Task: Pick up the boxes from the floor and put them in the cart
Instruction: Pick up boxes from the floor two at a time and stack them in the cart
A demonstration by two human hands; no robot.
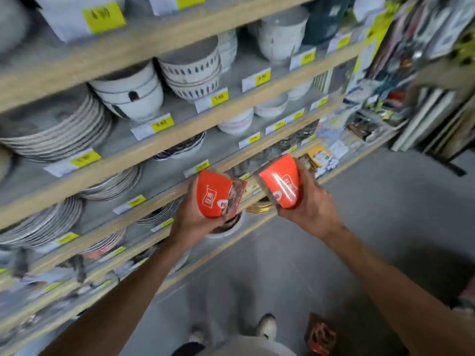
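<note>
— Position of the boxes?
— Two held side by side, apart, in front of the shelving (164,140). Left box (214,195) in the left hand (198,219); right box (281,185) in the right hand (308,204).
— Below them?
— Floor (359,227). Third box (320,336) lying on it, lower right, just right of the shoes (267,327).
— Shelving contents?
— Stacked plates (56,129) at left, stacked bowls (191,70) to their right and higher. Price labels (162,123) along the shelf edges.
— Right of the shelving?
— Rack of packaged goods (424,47), far right, behind the hands.
</note>
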